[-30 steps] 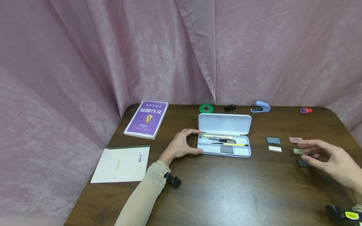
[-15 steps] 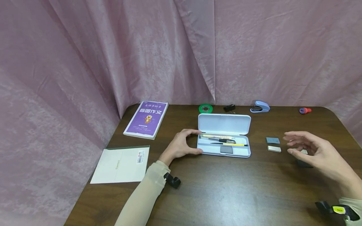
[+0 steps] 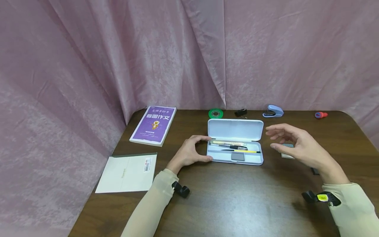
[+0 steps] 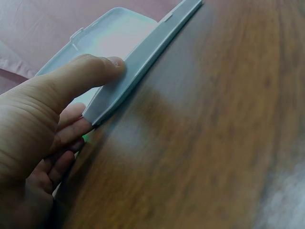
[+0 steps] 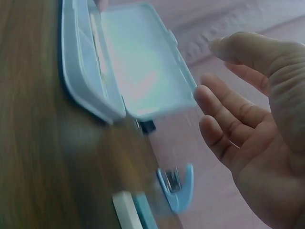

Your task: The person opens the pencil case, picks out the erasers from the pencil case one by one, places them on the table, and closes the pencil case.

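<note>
A light blue pencil case (image 3: 235,130) lies with its lid raised at the middle of the table. My left hand (image 3: 189,153) grips its left end, thumb on the front wall and fingers at the back corner. Inside are a pale pen (image 3: 228,143), a black pen (image 3: 237,147), a yellow pencil (image 3: 247,151) and a grey block (image 3: 238,156). My right hand (image 3: 296,143) hovers just right of the case, fingers relaxed and apart, holding nothing. Partly hidden behind it are a blue block (image 3: 289,145) and a white block (image 3: 287,156).
A dark block (image 3: 315,171) shows beside the right wrist. Along the back edge are green tape (image 3: 215,113), a black clip (image 3: 241,113), a blue stapler (image 3: 273,111) and a small red object (image 3: 321,115). A purple book (image 3: 154,125) and a white notebook (image 3: 127,173) lie left.
My right hand has moved left, from over the small blocks at the right to beside the pencil case, with no thing seen in it. The left hand stays on the case.
</note>
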Motion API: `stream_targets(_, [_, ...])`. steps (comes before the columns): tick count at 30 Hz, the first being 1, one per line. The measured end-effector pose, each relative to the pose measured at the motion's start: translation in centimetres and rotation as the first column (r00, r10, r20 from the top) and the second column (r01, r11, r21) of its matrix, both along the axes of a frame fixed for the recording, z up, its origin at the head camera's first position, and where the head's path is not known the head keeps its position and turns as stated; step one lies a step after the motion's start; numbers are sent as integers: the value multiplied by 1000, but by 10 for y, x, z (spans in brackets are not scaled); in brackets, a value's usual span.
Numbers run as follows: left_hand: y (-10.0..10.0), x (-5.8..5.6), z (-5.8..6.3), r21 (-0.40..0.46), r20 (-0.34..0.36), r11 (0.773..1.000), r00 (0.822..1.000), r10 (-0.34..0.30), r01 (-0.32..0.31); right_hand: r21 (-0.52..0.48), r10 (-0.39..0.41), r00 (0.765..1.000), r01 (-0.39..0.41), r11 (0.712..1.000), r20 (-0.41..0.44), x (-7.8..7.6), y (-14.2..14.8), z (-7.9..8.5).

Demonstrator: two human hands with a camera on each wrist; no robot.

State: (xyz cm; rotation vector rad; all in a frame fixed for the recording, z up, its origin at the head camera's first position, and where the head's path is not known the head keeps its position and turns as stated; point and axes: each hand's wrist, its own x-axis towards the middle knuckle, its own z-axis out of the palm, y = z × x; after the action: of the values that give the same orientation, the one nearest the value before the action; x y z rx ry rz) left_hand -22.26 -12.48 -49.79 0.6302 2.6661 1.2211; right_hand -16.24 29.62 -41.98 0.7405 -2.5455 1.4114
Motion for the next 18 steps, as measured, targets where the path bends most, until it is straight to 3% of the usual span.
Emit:
stream_targets(6, [1,0,1,3,-4,1000,1000,-8,8,-4,67,997,-67,998,30,-13,-26,2])
stream_targets(18, [0,-2,-2,4,-11,1000,1000,-8,8,86,213,977,-214,973,14,-35,-65,-6])
